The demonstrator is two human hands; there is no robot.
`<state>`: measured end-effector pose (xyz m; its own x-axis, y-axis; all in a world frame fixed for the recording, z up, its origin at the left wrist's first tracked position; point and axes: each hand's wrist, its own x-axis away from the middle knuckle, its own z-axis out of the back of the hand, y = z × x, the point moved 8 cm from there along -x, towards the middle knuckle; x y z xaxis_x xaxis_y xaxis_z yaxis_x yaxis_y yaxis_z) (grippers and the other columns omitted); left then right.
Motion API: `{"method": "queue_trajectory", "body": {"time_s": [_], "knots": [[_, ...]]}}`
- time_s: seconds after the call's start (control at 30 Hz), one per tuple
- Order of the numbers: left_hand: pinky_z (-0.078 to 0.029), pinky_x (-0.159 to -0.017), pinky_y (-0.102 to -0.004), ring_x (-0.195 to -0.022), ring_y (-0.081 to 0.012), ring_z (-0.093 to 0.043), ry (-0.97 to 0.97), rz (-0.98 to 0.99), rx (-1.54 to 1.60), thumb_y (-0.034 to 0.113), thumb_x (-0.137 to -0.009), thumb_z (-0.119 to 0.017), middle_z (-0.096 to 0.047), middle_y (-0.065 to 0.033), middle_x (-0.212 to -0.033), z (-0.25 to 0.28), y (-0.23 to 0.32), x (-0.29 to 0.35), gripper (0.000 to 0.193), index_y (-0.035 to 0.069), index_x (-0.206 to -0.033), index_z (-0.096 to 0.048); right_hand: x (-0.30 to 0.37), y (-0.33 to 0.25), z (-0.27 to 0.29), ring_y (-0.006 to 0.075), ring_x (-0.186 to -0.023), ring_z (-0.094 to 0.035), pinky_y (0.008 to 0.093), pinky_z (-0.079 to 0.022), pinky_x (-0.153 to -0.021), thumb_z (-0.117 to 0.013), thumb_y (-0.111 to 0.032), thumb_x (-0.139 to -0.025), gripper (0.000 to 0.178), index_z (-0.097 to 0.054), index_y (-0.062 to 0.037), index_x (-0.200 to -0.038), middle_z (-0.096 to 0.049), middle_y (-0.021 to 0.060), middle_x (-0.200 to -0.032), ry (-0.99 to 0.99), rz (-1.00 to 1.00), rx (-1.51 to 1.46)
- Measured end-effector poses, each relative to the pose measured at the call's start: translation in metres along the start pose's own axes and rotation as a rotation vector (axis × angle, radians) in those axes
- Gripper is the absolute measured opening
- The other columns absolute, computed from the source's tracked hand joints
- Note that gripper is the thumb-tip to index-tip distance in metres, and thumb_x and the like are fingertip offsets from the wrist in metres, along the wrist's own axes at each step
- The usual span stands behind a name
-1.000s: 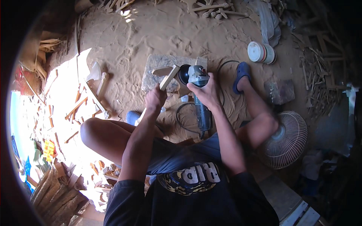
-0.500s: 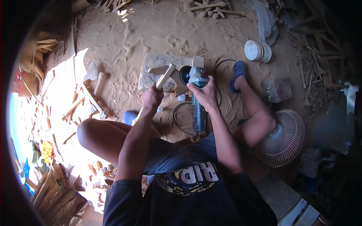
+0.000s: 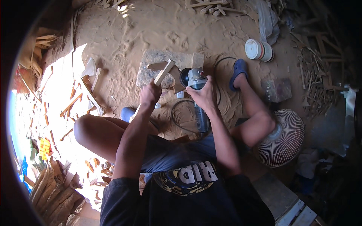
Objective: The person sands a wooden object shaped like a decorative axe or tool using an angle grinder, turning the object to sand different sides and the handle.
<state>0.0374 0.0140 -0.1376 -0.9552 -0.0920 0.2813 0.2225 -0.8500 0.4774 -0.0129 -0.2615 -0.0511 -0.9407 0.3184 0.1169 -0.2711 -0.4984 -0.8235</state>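
My left hand [image 3: 150,94] is closed round the lower part of a pale wooden piece [image 3: 164,72], which slants up to the right. A curved, darker wooden part [image 3: 156,65] shows beside its upper end; how the two are joined is hard to tell. In my right hand [image 3: 205,95] is the head of an angle grinder [image 3: 202,119], with its body pointing down towards my lap. The grinder's dark round disc [image 3: 184,77] faces the wood, with a small gap seeming to part them. Beneath the wood lies a worn, flat block [image 3: 145,73] on the sand.
The grinder's cord [image 3: 172,113] loops over the sand between my legs. A fan [image 3: 281,141] stands by my right knee. Beyond my right foot lies a white tub [image 3: 253,49]. Wood pieces [image 3: 88,92] lie at the left, and sticks [image 3: 315,79] pile up at the right.
The grinder's lower end has swung slightly to the right. My left hand and the wooden piece have shifted only a little, as the whole view has moved slightly; both grips stay the same.
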Motion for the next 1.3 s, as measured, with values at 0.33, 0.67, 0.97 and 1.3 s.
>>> {"method": "queue_trajectory", "body": {"time_s": [0.33, 0.67, 0.97, 1.3], "knots": [[-0.058, -0.087, -0.0621, -0.098, -0.0507, -0.074, -0.013, 0.019, -0.016, 0.04, -0.101, -0.062, -0.078, -0.0266, -0.1, 0.0, 0.004, 0.001, 0.032, 0.015, -0.119, -0.069, -0.005, 0.001, 0.01, 0.0443, -0.116, -0.071, 0.0504, -0.058, -0.098, -0.089, -0.025, -0.078, 0.109, -0.028, 0.0138, -0.16, -0.063, 0.0375, -0.135, 0.072, 0.017, 0.328], [-0.058, -0.089, -0.0618, -0.1, -0.0505, -0.074, -0.029, 0.025, 0.009, 0.039, -0.101, -0.062, -0.078, -0.027, -0.102, 0.004, 0.006, 0.003, 0.032, 0.015, -0.121, -0.069, -0.007, -0.02, 0.005, 0.0293, -0.105, -0.072, 0.0427, -0.059, -0.093, -0.093, -0.03, -0.078, 0.089, -0.045, 0.0099, -0.142, -0.068, 0.0211, -0.12, -0.025, -0.104, -0.198], [-0.058, -0.088, -0.0623, -0.099, -0.0512, -0.074, -0.021, 0.032, -0.015, 0.039, -0.1, -0.063, -0.077, -0.0278, -0.101, 0.001, 0.0, -0.001, 0.032, 0.014, -0.118, -0.069, 0.001, -0.004, 0.001, 0.0375, -0.112, -0.07, 0.0454, -0.057, -0.097, -0.092, -0.029, -0.078, 0.094, -0.041, 0.011, -0.146, -0.066, 0.0284, -0.125, -0.037, -0.016, 0.002], [-0.057, -0.086, -0.0623, -0.097, -0.0516, -0.074, -0.011, 0.029, -0.021, 0.039, -0.099, -0.064, -0.077, -0.0282, -0.099, 0.006, -0.002, 0.001, 0.032, 0.014, -0.118, -0.069, -0.01, -0.02, 0.013, 0.0515, -0.121, -0.067, 0.0518, -0.055, -0.103, -0.084, -0.023, -0.083, 0.102, -0.027, 0.0104, -0.162, -0.062, 0.0428, -0.134, -0.101, -0.093, 0.411]]}}
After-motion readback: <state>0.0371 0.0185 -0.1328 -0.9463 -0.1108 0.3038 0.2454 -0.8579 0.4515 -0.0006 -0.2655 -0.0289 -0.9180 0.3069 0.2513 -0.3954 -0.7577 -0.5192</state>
